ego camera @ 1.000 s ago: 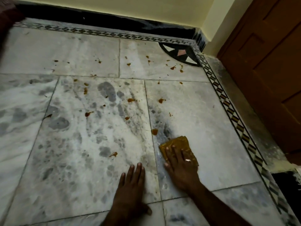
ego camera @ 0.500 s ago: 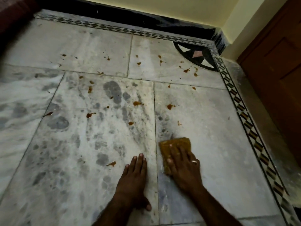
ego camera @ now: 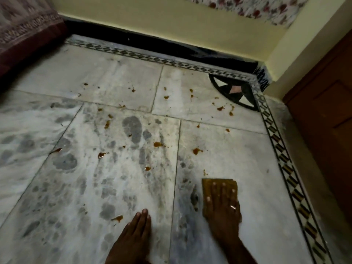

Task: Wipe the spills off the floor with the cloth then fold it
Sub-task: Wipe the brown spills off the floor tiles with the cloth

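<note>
Wipe pass | my right hand (ego camera: 223, 204) lay flat, fingers spread, pressing the cloth (ego camera: 206, 184) on the floor (ego camera: 251, 187), slid right of the tile seam | spot by that seam looked gone, though blur left doubt | left hand (ego camera: 136, 231) flat, holding nothing | spills (ego camera: 196, 151) ahead remained, folding far off

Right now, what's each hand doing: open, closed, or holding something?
Left hand: open, flat on the floor, holding nothing.
Right hand: open, straight fingers pressing the cloth onto the floor.
</note>
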{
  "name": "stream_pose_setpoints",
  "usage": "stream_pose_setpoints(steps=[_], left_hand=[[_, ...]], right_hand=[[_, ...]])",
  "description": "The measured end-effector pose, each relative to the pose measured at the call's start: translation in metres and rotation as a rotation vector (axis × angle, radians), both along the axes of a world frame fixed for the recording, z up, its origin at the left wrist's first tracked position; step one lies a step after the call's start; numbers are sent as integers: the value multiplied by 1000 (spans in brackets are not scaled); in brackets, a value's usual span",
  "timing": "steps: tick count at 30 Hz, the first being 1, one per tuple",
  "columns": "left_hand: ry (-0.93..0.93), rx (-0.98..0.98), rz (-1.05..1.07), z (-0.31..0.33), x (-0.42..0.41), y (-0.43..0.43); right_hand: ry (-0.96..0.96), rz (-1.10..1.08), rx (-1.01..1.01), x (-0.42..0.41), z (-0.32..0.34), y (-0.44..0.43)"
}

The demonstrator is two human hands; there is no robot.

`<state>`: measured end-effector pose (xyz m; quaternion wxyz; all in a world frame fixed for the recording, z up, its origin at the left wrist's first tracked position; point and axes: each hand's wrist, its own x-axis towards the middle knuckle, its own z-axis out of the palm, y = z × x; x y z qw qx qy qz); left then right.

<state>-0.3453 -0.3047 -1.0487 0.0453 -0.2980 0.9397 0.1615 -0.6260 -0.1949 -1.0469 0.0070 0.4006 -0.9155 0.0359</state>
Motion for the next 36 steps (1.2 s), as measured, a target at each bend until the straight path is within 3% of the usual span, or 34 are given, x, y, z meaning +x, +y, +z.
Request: stream_pose_setpoints(steps=[3,6,8,11,16,18,22,25,30,33,36], left_hand=[[-110,89,-14,5,-10,-10],[-140,200,16,30,-42,-29],[-292,382,33,43,-50,-34],[-292,345,44,48,-55,-35],[-333,298,11,46,-59,-41],[-325,269,8,43,-61,-44],[-301,255,-3,41,-60,-44],[-287,249,-15,38,-61,-48],[-252,265,-19,34,-63,-52],[-212,270,23,32,-63,-58],[-206,268,61,30,-58,-65]], right_hand=[[8,-63,-76,-5,-7,-54],[16,172,-48,30,-6,-63],[-31,333,24,42,-1,-36],[-111,279,15,22,2,-24],[-298,69,92,-12,11,-102],[-248,165,65,2,11,-114],[-208,428,88,34,10,-43],[-223,208,105,-8,13,-24],[-298,10,124,-49,11,-97],[-305,99,100,-17,13,-129],[-207,350,99,20,6,-115]])
